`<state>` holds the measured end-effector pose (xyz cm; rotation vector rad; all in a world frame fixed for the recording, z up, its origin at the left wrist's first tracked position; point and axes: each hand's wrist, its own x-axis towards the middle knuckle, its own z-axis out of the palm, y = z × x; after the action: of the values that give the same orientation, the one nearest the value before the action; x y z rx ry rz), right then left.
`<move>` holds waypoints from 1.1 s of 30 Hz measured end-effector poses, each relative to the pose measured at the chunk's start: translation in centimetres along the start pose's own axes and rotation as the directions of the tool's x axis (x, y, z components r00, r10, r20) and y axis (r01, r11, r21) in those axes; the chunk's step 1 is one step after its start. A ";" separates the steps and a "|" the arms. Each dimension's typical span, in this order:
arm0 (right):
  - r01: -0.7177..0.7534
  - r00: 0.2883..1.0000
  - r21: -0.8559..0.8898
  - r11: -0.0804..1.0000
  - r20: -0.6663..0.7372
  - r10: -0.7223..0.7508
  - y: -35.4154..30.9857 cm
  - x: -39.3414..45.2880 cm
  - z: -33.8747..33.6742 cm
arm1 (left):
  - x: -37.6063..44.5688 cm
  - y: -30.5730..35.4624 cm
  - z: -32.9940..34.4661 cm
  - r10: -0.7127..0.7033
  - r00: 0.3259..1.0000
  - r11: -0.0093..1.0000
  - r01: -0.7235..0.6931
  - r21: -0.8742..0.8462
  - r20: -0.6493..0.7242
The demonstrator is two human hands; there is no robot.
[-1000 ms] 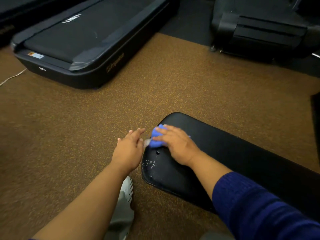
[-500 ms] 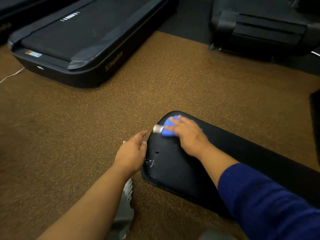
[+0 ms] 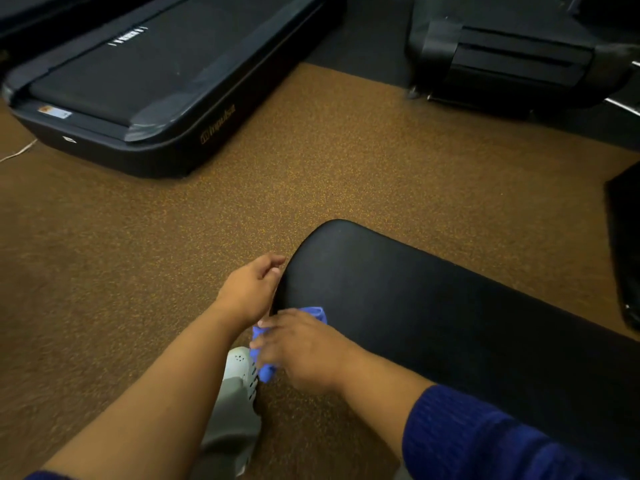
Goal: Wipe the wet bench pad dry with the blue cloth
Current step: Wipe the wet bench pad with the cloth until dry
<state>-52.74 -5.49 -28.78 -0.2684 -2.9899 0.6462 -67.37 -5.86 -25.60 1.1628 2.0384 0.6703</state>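
Now, bench pad (image 3: 433, 306): black, long axis running from its rounded end near frame centre toward the lower right, above the brown speckled floor (image 3: 311, 161).
Blue cloth (image 3: 265, 362): bunched at the pad's near-left edge, partly hanging off it.
Right hand (image 3: 304, 348): fingers laid flat over the cloth, pressing it to the pad's rim.
Left hand (image 3: 251, 289): loosely curled against the pad's left edge, holding nothing.
Shoe (image 3: 242, 372): pale, below the cloth.
Treadmill (image 3: 138, 81): upper left, well apart.
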 end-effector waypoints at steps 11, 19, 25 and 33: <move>0.135 0.982 -0.010 0.991 0.137 -0.133 1.2 -4.0 -0.6 | -0.5 -1.2 0.4 -0.039 0.999 0.999 0.039 0.016 0.034; 0.001 0.999 0.007 1.000 -0.037 -0.001 -0.1 -0.6 0.6 | -0.5 -0.1 0.5 -0.037 0.999 0.999 0.037 0.015 0.004; 0.043 0.998 0.066 0.997 0.051 -0.047 2.2 -9.1 -0.4 | -0.6 -0.3 0.6 -0.040 0.999 0.998 0.040 0.048 0.015; -0.016 1.000 0.025 1.000 -0.018 0.017 4.4 -12.9 -2.1 | -1.4 -0.9 1.3 -0.062 0.998 0.998 0.062 -0.033 0.014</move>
<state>-39.13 -3.11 -29.10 -0.2958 -2.9631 0.6788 -66.29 -7.35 -26.62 1.0774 2.0360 0.6623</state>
